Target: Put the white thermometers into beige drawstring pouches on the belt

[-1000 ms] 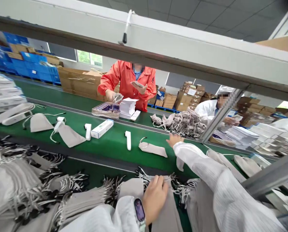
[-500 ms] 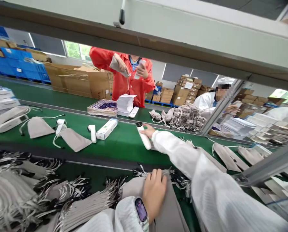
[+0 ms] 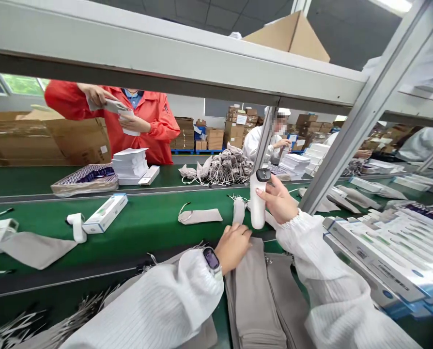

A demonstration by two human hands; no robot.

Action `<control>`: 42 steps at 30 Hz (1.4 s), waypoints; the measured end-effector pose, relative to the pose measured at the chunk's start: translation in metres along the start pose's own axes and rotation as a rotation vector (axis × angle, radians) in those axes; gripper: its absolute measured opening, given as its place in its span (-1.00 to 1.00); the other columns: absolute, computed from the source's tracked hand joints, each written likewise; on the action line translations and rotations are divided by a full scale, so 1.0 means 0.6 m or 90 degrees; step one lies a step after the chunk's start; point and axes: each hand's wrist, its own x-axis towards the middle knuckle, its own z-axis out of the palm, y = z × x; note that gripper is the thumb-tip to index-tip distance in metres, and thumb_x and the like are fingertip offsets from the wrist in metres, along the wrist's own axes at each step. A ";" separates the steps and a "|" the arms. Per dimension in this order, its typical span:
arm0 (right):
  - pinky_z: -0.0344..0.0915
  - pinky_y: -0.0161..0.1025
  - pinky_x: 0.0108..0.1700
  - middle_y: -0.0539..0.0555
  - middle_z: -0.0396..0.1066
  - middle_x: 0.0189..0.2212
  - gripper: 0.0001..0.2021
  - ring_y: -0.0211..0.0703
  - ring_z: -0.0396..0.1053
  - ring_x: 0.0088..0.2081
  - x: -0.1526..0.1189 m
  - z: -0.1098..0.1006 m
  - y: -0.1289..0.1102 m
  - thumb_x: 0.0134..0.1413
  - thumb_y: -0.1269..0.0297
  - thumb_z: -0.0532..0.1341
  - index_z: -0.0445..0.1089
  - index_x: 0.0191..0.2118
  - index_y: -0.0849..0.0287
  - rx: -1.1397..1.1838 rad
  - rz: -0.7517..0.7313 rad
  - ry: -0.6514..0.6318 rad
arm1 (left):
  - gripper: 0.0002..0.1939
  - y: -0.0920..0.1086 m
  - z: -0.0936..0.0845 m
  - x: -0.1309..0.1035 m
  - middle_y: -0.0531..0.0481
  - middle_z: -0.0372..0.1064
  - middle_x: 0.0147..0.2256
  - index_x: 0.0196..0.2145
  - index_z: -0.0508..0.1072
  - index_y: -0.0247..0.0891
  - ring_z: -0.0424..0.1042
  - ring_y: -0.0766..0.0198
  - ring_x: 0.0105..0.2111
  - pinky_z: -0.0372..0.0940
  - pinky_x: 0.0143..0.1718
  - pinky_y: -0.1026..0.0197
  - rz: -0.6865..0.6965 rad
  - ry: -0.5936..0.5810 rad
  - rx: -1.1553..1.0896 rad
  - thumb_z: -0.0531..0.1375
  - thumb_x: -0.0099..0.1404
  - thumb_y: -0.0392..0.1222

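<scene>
My right hand is closed round a white handheld device with a black top, held upright above the green belt. Below and to its left, my left hand lies at the top end of a stack of grey pouches, its fingers bent over the pouch edge. Whether those fingers grip a pouch is hidden. A small grey pouch with a cord lies on the belt. Farther left are a white device, a white box and another grey pouch.
White boxes are stacked at the right. A slanted metal post rises beside my right forearm, under a crossbeam. Across the belt stand a person in red, a person in white and a pouch heap.
The view has swung right. My right hand has drawn the white device back from over the belt and raised it upright near my left hand, which stays at the pouches.
</scene>
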 end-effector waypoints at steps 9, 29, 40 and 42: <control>0.26 -0.23 -0.30 -0.05 0.36 -0.45 -0.50 -0.21 0.32 -0.38 -0.007 -0.033 0.064 -0.36 0.35 0.33 0.20 -0.17 0.04 0.161 0.048 0.066 | -0.80 -0.016 0.025 -0.016 -0.02 0.24 -0.39 -0.39 0.30 -0.28 0.19 0.22 -0.33 0.09 -0.34 0.18 0.025 -0.040 0.077 -0.07 0.30 -0.28; 0.08 -0.40 -0.58 -0.07 0.17 -0.61 -0.65 -0.41 0.09 -0.62 -0.045 0.018 0.116 -0.06 -0.03 0.09 0.28 -0.48 0.21 -0.120 0.194 -0.336 | -0.81 -0.020 -0.053 -0.007 0.03 0.11 -0.37 -0.44 0.17 -0.26 0.20 0.34 -0.34 0.15 -0.29 0.32 -0.200 0.150 -0.199 -0.10 0.31 -0.19; 0.11 -0.33 -0.58 -0.07 0.17 -0.73 -0.63 -0.31 0.14 -0.66 -0.034 -0.024 0.083 -0.12 -0.05 0.12 0.32 -0.38 0.20 -0.251 -0.061 -0.003 | -0.59 -0.024 -0.210 -0.096 0.18 -0.11 -0.68 -0.67 0.08 -0.27 -0.04 0.42 -0.65 -0.10 -0.59 0.35 -0.348 -0.076 -0.264 -0.07 0.24 0.01; 0.17 -0.31 -0.52 0.00 0.33 -0.53 -0.46 -0.27 0.24 -0.56 -0.061 0.008 0.091 -0.28 -0.03 0.24 0.26 -0.14 0.18 -0.184 -0.006 -0.207 | -0.63 -0.010 -0.218 -0.085 0.18 -0.08 -0.67 -0.64 0.10 -0.26 -0.02 0.43 -0.65 -0.06 -0.60 0.37 -0.353 0.032 -0.342 -0.08 0.25 -0.03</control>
